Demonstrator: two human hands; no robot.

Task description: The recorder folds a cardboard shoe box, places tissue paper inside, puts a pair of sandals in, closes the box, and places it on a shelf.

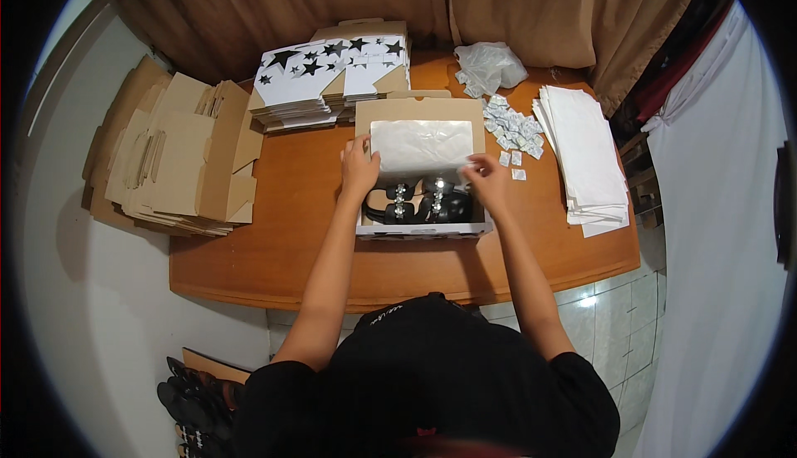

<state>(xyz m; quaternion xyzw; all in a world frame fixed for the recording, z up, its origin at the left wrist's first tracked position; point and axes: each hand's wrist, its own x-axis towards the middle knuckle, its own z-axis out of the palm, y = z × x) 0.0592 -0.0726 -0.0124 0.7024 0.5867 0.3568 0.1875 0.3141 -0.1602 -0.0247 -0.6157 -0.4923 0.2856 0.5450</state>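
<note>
Nearest you, the open white box [421,227] on the wooden table [274,250] holds black sandals [419,200]. Your left hand [359,167] and right hand [488,181] each pinch a lower corner of the white tissue sheet [419,146] lying over the box's far half; fingers closed lightly on its edge. It looks thin, limp and tearable, so grip the corners gently. Beyond lie small white sachets [513,130], a white paper stack [584,157] right, flat brown cartons [178,159] left, and star-printed flat boxes [332,72] farthest.
</note>
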